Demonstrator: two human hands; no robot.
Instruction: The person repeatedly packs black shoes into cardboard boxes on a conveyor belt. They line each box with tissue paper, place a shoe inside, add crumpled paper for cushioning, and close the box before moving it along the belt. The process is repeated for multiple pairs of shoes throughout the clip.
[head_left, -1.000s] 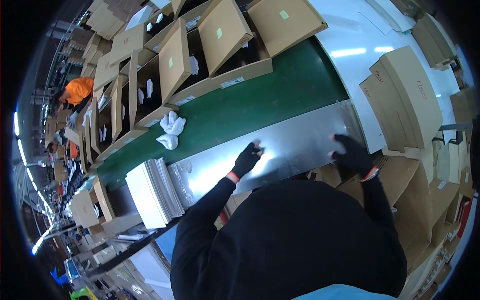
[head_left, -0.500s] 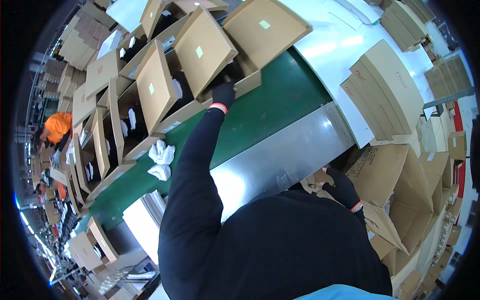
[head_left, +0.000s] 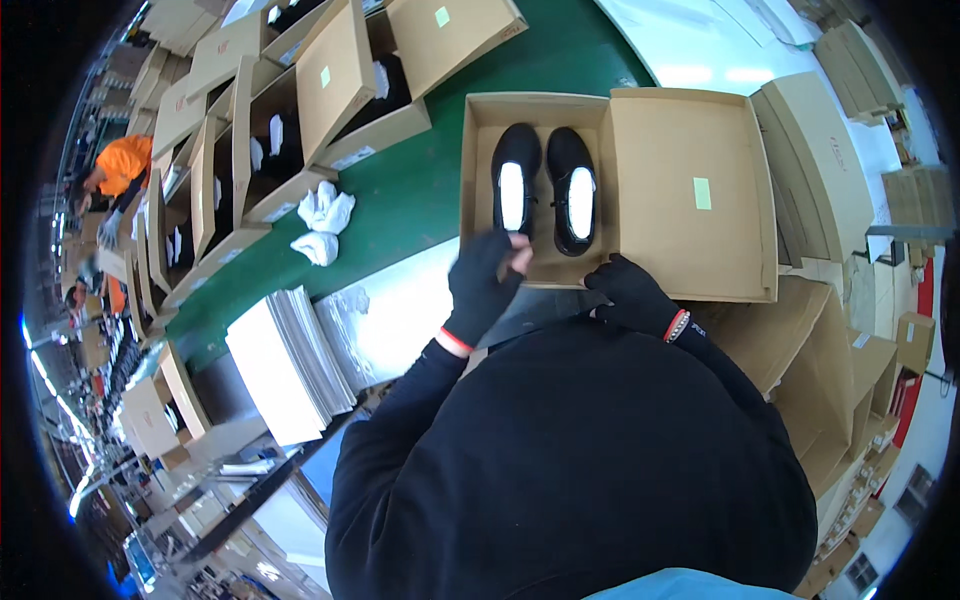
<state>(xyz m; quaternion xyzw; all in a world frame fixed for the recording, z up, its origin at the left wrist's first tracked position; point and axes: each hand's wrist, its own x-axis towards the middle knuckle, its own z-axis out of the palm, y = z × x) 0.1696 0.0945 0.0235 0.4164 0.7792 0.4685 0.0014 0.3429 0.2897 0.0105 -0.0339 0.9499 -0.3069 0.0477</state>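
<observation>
A brown shoebox [head_left: 540,100] stands open before me, its lid [head_left: 735,235] folded out to the right with a pale green sticker inside. Two black shoes lie side by side in it, a left shoe [head_left: 515,140] and a right shoe [head_left: 570,150], white stuffing showing in their openings. My left hand [head_left: 482,285], in a black fingerless glove, is over the box's front left corner with fingers curled in; whatever they may hold is hidden. At the front edge, near the lid's hinge, my gloved right hand [head_left: 635,295] is closed on the cardboard.
Crumpled white paper [head_left: 325,215] lies on the green belt [head_left: 400,190]. More open shoeboxes [head_left: 375,125] line its far left side. A stack of white sheets [head_left: 285,365] sits at left, a large carton [head_left: 810,370] at right. A person in orange [head_left: 122,165] works far left.
The shoebox has come from the row to the spot before me, now wide open. My left hand has drawn back toward me; my right hand has risen from the carton to the box.
</observation>
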